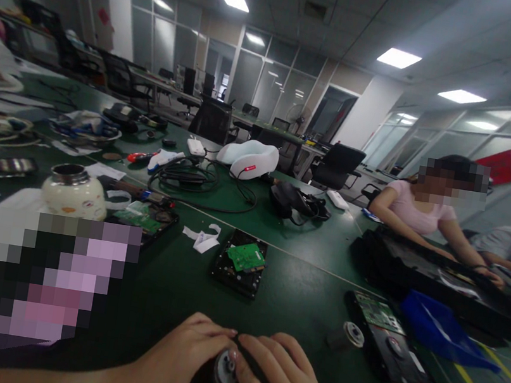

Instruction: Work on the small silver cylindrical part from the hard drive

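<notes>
L hand [178, 356]: fingers curled round cylinder [226, 373], btm centre, prob. to steady
R hand [282, 378]: fingers gripping its other side, ditto

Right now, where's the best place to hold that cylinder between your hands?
Probably grip the cylinder around its dark, round side, coming from the left with the left hand. Its metal end, with a small hub, faces upward, so a side hold should leave that end open to the right hand.

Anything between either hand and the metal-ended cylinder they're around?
Nothing visible. The left hand and right hand both touch the cylinder. The nearest thing ahead, a black box with a green board, lies beyond them, apart.
</notes>
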`<state>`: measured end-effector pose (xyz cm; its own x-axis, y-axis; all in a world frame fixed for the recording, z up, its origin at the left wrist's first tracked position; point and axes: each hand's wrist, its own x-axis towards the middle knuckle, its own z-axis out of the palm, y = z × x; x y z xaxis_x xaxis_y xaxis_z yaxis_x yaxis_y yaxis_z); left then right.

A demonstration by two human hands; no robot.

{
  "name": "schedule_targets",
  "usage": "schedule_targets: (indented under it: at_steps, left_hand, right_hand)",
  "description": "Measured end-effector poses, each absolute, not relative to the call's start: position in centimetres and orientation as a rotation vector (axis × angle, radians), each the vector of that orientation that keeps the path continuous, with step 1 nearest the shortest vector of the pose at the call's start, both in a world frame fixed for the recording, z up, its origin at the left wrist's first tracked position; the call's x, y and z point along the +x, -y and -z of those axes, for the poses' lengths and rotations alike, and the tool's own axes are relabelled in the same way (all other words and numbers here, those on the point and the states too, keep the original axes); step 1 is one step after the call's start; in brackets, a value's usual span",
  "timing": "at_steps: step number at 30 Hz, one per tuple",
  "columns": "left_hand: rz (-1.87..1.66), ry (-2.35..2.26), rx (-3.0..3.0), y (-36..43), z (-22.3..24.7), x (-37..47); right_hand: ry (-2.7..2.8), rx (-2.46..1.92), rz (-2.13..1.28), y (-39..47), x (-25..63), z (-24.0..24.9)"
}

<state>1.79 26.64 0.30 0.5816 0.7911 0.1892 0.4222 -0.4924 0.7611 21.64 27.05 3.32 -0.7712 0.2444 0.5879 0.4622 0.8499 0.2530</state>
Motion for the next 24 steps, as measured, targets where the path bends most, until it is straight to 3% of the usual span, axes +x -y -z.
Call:
schedule_targets:
  at_steps: [24]
  left_hand:
    - [-0.722,-0.944,2.167,-26.58,-0.35,1.87]
  right_hand:
    - [2.448,-0.46,0.611,-27.05,22.18,-3.3]
